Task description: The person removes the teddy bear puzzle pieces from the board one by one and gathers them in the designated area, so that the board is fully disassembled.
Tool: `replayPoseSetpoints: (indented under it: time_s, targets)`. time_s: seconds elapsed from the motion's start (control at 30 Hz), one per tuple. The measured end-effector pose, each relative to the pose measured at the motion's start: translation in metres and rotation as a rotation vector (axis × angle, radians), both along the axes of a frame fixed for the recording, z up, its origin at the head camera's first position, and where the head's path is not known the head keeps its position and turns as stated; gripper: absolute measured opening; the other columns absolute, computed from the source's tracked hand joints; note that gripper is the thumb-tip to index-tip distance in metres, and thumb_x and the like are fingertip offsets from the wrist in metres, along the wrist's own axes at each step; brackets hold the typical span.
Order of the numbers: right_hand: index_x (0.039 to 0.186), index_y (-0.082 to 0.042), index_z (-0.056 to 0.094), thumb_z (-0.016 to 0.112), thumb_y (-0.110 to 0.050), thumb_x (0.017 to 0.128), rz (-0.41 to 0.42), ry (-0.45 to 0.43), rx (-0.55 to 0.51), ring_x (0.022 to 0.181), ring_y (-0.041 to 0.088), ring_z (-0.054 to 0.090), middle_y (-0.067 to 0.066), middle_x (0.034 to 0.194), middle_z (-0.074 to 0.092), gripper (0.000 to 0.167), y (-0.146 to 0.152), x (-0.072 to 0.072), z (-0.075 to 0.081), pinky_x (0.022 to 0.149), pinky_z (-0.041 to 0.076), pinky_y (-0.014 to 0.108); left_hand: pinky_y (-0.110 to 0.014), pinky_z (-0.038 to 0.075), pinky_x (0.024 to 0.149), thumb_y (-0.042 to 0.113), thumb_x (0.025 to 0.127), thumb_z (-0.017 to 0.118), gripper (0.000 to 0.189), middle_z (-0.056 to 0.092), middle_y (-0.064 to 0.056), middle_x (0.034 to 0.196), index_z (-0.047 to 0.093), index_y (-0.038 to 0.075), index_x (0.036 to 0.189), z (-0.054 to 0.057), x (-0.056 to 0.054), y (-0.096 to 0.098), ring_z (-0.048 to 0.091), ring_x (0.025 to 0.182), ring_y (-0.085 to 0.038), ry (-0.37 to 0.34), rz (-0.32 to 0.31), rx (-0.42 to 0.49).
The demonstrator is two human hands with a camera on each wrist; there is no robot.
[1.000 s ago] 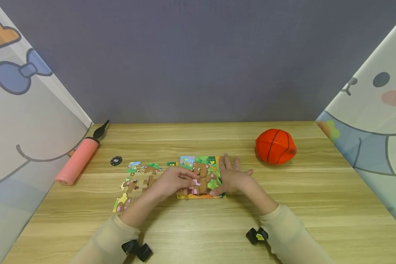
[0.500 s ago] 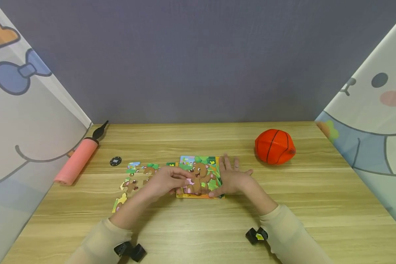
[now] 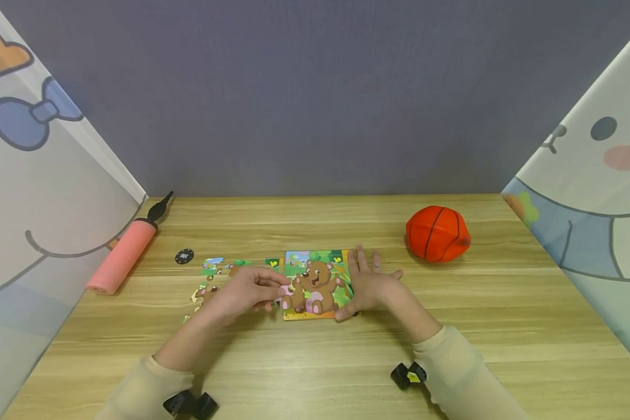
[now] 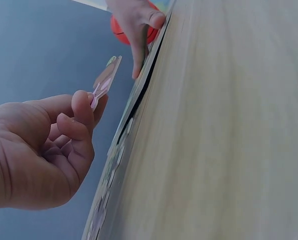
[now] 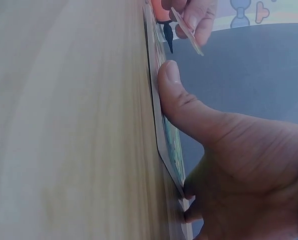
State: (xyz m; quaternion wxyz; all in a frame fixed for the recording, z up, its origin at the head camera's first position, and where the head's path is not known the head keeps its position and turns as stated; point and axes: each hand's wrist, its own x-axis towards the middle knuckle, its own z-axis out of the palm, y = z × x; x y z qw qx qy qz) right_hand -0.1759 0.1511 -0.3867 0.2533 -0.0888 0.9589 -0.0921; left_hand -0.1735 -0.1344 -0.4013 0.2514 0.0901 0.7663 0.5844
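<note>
My left hand (image 3: 241, 293) pinches a jigsaw piece (image 4: 106, 79) between thumb and fingers. The piece, with brown and pink bear print, is held raised over the left part of the bear puzzle board (image 3: 299, 255). In the left wrist view it is tilted and apart from the board. My right hand (image 3: 371, 287) lies with spread, straight fingers on the board's right edge, its thumb (image 5: 172, 82) resting along the near corner. Several loose jigsaw pieces (image 3: 212, 265) lie left of the board, some hidden beneath the left hand and forearm.
A black chip (image 3: 184, 256) lies beyond the loose pieces. The pink hand pump (image 3: 123, 256) with its black nozzle is at the table's left edge. On the right sits a dented red ball (image 3: 437, 233) with black lines. A grey partition (image 3: 320, 116) rises behind the table.
My left hand has moved left and slightly towards me with the jigsaw piece, uncovering more of the board's left side. My right hand has stayed almost still.
</note>
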Motion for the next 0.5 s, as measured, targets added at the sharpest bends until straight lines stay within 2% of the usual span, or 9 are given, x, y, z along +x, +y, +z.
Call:
replayPoseSetpoints:
  time_s: [0.27, 0.5]
  targets:
    - [0.161, -0.002, -0.002, 0.086, -0.067, 0.062, 0.008, 0.005, 0.013, 0.147, 0.054, -0.008, 0.021, 0.166, -0.013, 0.147, 0.0, 0.0, 0.0, 0.09, 0.009, 0.092, -0.019, 0.038, 0.048, 0.006, 0.094, 0.071, 0.022, 0.074, -0.012, 0.097, 0.073, 0.0, 0.115, -0.003, 0.001, -0.016, 0.057, 0.057, -0.014, 0.032, -0.026, -0.004]
    - [0.161, -0.002, -0.004, 0.086, -0.069, 0.059, 0.004, 0.003, 0.023, 0.147, 0.054, -0.009, 0.02, 0.166, -0.015, 0.151, -0.001, 0.0, 0.0, 0.09, 0.008, 0.092, -0.02, 0.04, 0.047, 0.007, 0.092, 0.074, 0.025, 0.072, -0.012, 0.094, 0.072, -0.004, 0.114, -0.003, 0.006, -0.031, 0.06, 0.057, -0.014, 0.06, -0.017, -0.008]
